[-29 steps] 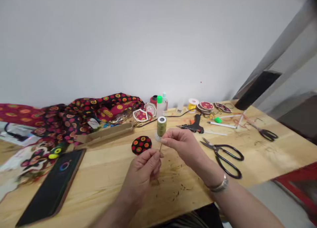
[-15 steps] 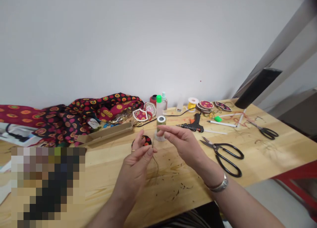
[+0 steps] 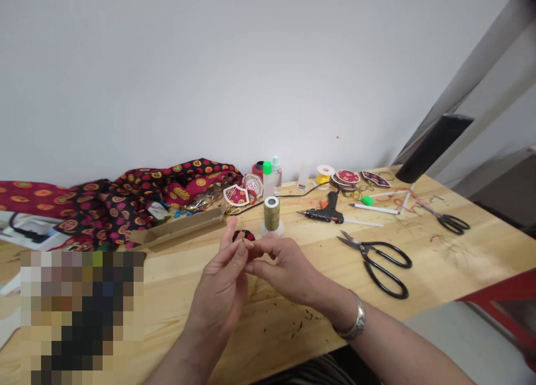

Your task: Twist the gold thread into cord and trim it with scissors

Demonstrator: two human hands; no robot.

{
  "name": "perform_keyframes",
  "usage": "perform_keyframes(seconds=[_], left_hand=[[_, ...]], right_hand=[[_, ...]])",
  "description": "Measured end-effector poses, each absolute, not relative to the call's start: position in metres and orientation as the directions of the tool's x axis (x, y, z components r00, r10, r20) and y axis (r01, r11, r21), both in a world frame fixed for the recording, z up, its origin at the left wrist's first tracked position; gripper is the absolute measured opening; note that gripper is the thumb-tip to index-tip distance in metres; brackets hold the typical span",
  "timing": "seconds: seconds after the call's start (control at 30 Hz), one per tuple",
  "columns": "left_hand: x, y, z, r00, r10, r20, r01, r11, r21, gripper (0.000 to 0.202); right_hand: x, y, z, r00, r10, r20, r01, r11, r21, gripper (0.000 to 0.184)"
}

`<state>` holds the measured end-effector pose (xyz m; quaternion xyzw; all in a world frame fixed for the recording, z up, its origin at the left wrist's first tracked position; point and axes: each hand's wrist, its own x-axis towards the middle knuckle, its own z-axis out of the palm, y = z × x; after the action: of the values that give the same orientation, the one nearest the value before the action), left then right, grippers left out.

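Note:
My left hand [image 3: 224,282] and my right hand [image 3: 282,268] meet above the wooden table [image 3: 439,262], fingertips pinched together on something thin, probably a thread, too fine to make out. Just behind them stands an olive-green thread spool [image 3: 272,213] on a white base. A round black fabric patch with red and orange dots [image 3: 245,235] lies on the table, mostly hidden behind my left fingers. A silver bracelet sits on my right wrist.
Large black scissors [image 3: 379,262] lie to the right, smaller scissors [image 3: 450,222] farther right. A black glue gun [image 3: 326,212], bottles [image 3: 270,178], a yellow spool [image 3: 324,176] and fabric discs [image 3: 347,177] sit at the back. Patterned cloth [image 3: 125,201] and a cardboard box [image 3: 184,226] lie left.
My right hand dropped from beside the spool down toward me and closed in on my left hand. Both hands now pinch at one spot, where before they were apart.

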<state>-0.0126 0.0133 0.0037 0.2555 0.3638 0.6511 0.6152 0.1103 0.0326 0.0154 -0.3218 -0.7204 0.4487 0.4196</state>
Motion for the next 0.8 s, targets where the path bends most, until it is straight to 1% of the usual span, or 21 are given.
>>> perform_keyframes(seconds=[0.1, 0.2, 0.3, 0.4, 0.5, 0.6, 0.7, 0.8], left_hand=[[-0.014, 0.015, 0.003, -0.091, 0.982, -0.163, -0.632, 0.070, 0.772, 0.020], [-0.016, 0.016, 0.004, -0.075, 0.986, -0.152, -0.641, 0.070, 0.765, 0.017], [-0.019, 0.017, 0.006, -0.073, 0.989, -0.132, -0.657, 0.052, 0.752, 0.017], [-0.022, 0.015, 0.011, -0.083, 0.990, -0.115, -0.683, 0.027, 0.730, 0.026], [-0.026, 0.012, 0.017, -0.079, 0.989, -0.123, -0.693, 0.034, 0.720, 0.024], [-0.028, 0.009, 0.022, -0.096, 0.989, -0.108, -0.684, 0.013, 0.729, 0.015], [-0.028, 0.007, 0.025, -0.117, 0.992, -0.050, -0.658, -0.040, 0.752, 0.013], [-0.029, 0.004, 0.025, -0.110, 0.994, 0.013, -0.634, -0.080, 0.769, 0.012]], right_hand=[[0.110, 0.035, 0.012, -0.406, 0.881, 0.243, 0.032, 0.279, -0.960, 0.020], [0.111, 0.039, 0.011, -0.373, 0.903, 0.212, 0.004, 0.231, -0.973, 0.013], [0.112, 0.042, 0.010, -0.367, 0.895, 0.252, 0.011, 0.275, -0.961, 0.016], [0.115, 0.046, 0.011, -0.355, 0.877, 0.325, 0.108, 0.383, -0.917, 0.018], [0.118, 0.050, 0.014, -0.357, 0.839, 0.410, 0.247, 0.508, -0.825, 0.016], [0.121, 0.055, 0.019, -0.416, 0.772, 0.480, 0.353, 0.623, -0.698, 0.016], [0.125, 0.062, 0.027, -0.525, 0.685, 0.505, 0.448, 0.727, -0.520, 0.019], [0.128, 0.071, 0.035, -0.609, 0.614, 0.502, 0.520, 0.787, -0.332, 0.023]])
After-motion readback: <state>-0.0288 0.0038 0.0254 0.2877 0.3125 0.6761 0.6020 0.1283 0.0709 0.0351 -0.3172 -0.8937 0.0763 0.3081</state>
